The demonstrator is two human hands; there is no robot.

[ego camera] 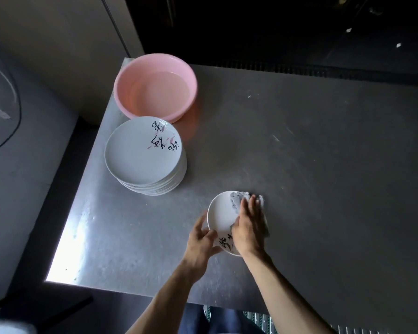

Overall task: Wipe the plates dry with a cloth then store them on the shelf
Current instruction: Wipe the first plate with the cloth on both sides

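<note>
left hand (201, 239) grips plate (220, 213) rim; right hand (247, 225), fingers flat, presses cloth (237, 200) on it. Suggest rotating plate under cloth, sweeping rim to centre, then underside.

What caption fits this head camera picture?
The left hand holds a plate; the right hand presses a cloth on it.

You are working at a kitchen dishwashing station. Confirm this by three features: a brushed stainless-steel worktable (299, 165), a pink plastic basin (127, 92) holding clear water (165, 92) at the table's far left corner, and a stack of white plates (135, 162) with black brush lettering standing just beside the basin on the same surface.
</note>
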